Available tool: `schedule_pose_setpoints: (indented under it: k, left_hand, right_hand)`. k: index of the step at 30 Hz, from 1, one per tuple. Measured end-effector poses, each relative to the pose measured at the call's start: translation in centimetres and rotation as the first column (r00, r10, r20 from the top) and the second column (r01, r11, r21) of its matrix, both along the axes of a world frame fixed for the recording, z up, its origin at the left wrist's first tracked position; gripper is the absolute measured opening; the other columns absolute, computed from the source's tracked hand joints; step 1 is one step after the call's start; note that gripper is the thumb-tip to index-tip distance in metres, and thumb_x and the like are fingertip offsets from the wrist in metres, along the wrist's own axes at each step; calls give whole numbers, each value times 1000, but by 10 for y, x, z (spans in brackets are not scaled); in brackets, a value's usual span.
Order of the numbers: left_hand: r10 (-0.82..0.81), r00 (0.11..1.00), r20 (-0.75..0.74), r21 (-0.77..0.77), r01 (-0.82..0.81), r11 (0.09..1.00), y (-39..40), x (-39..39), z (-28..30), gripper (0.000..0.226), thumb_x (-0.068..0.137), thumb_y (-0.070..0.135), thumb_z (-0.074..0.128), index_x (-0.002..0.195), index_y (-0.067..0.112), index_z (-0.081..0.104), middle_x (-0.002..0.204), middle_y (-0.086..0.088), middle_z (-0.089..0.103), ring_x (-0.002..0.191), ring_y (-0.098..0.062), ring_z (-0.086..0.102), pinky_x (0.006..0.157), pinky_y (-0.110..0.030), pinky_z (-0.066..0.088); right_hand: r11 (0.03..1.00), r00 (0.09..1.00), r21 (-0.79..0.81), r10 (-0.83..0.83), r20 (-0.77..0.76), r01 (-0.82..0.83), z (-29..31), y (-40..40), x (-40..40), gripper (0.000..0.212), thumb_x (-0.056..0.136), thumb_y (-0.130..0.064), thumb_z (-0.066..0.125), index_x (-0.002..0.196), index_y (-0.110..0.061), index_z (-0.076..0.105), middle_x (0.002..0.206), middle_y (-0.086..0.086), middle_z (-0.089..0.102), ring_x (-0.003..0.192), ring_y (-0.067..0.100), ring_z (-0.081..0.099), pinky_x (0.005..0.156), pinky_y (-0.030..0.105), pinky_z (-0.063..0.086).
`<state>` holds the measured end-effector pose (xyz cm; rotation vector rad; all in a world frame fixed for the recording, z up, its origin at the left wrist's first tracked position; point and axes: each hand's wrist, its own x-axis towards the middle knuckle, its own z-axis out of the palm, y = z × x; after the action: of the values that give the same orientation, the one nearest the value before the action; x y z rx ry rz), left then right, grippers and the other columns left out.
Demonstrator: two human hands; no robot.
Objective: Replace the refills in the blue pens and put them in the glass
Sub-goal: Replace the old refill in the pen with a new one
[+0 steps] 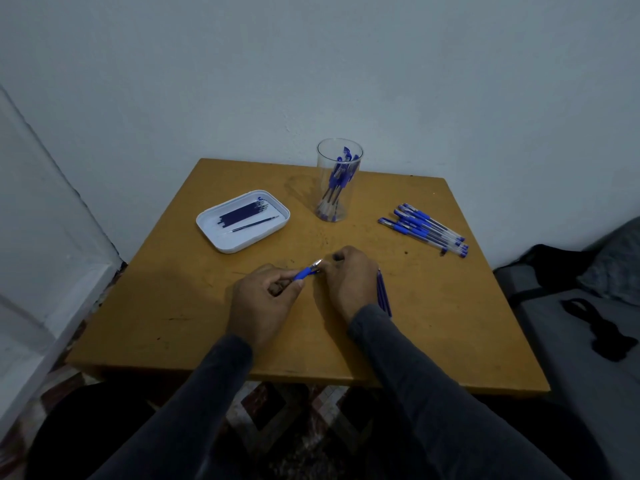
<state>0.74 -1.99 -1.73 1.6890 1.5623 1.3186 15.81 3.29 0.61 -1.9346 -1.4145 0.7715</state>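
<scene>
The wooden surface point(166, 299) carries everything, and both grips sit over its near middle. Far from the grips, beyond them and a little to the right, stands the clear glass point(338, 181), upright, with several blue pens point(337, 174) leaning inside it. Beyond the left grip and off to its left lies a white tray point(211, 233) holding a bundle of dark refills point(242, 213), with one refill lying apart at the bundle's near side. Well to the right of the right grip and farther away, a loose heap of capped pens point(424, 228) lies flat on the surface, apart from the glass.

The left grip point(263, 296) is curled round a pen point(306, 271), holding it by its lower barrel so that the blue sleeve and the silver tip stick out toward the right grip. The right grip point(348, 280) meets that pen just beside the tip, its fingertips pinching there; exactly what they pinch is too small to tell. Under the right grip's outer edge, and touching the surface, a few thin blue sticks point(383, 294) show, running back along the wrist; whether the grip holds them or merely lies over them I cannot tell. Dark sleeves point(391, 358) cover both forearms.
</scene>
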Motion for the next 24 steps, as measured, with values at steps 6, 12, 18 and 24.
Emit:
schedule_pose_setpoints:
  k: [6,12,18,24]
  left_hand:
    - [-12,998,-57,1,13,1000,1,1,-1,23,84,18,80,107,22,78,84,14,66,78,-5,62,67,-11,46]
    - [-25,995,-101,6,25,1000,1,-1,-4,25,82,20,82,107,23,78,83,15,64,76,-7,60,67,-17,47]
    - [-50,991,-121,-10,49,999,1,0,-4,20,86,23,79,106,24,78,81,16,67,75,-4,61,65,-12,44]
    - [-61,991,-121,-13,60,998,3,-2,-6,13,90,24,74,101,22,80,78,16,69,73,-3,62,66,-19,46]
  right_hand:
    - [988,994,156,5,-112,13,2,-4,11,20,104,-30,56,93,-21,70,84,-6,71,82,6,64,79,29,56]
    - [976,917,13,210,-340,-219,10,-16,25,45,94,-49,69,79,-6,70,65,0,68,48,6,50,48,23,42]
    - [952,862,6,280,-422,-306,10,-18,31,24,97,-21,68,95,3,70,67,2,69,49,5,51,46,19,42]
    - [912,791,34,372,-486,-408,15,-18,36,22,94,-1,64,113,-12,69,82,5,66,58,6,53,47,21,43]
